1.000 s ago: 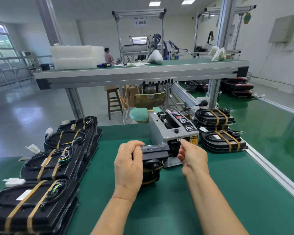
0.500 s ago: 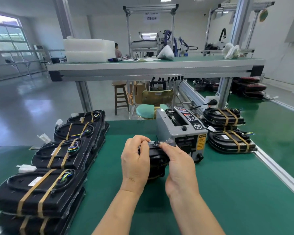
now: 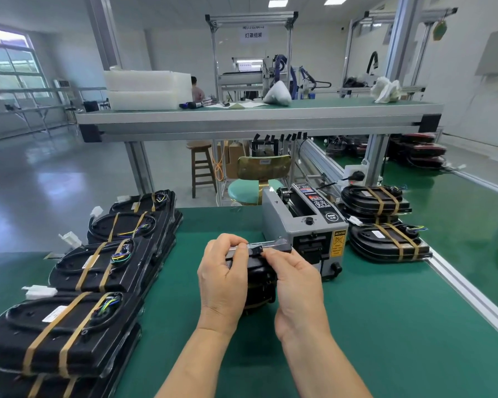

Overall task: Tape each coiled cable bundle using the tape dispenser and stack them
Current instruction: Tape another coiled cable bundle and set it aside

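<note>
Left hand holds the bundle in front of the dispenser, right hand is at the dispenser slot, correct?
No. In the head view the right hand pinches the top edge of the bundle, not the tape dispenser; the left hand holds it as you say.

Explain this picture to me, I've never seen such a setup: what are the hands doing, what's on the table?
There is no robot here: a camera worn on a person's head looks down at their own hands. The left hand grips a black cable bundle stood on edge on the green table; the right hand pinches what looks like a strip of tape at its top. The grey box just behind is the tape dispenser. Taped bundles lie stacked at left and right.
</note>
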Motion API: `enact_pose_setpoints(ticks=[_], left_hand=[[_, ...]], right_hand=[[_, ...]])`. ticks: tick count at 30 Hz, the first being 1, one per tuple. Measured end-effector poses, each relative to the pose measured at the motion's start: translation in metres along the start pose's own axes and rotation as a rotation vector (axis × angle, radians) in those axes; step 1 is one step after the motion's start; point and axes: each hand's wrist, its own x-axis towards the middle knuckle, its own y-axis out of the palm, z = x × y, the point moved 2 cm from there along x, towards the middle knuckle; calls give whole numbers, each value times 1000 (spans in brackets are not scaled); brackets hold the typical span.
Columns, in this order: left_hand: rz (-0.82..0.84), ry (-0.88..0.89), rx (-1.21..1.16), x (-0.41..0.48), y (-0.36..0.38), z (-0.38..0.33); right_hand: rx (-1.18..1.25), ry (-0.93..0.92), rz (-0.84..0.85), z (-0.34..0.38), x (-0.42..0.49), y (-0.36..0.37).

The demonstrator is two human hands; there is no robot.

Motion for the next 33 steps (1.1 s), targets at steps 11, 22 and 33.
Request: enact_pose_setpoints(ticks=[11, 22, 33], left_hand=[[0, -3, -56, -2, -1, -2], [3, -10, -51, -4, -1, -4], [-36, 8, 53, 0, 1, -3]], right_hand=[[11, 3, 35, -6, 4, -3], [-2, -36, 47, -10, 4, -4], [-122, -126, 7, -17, 9, -8]])
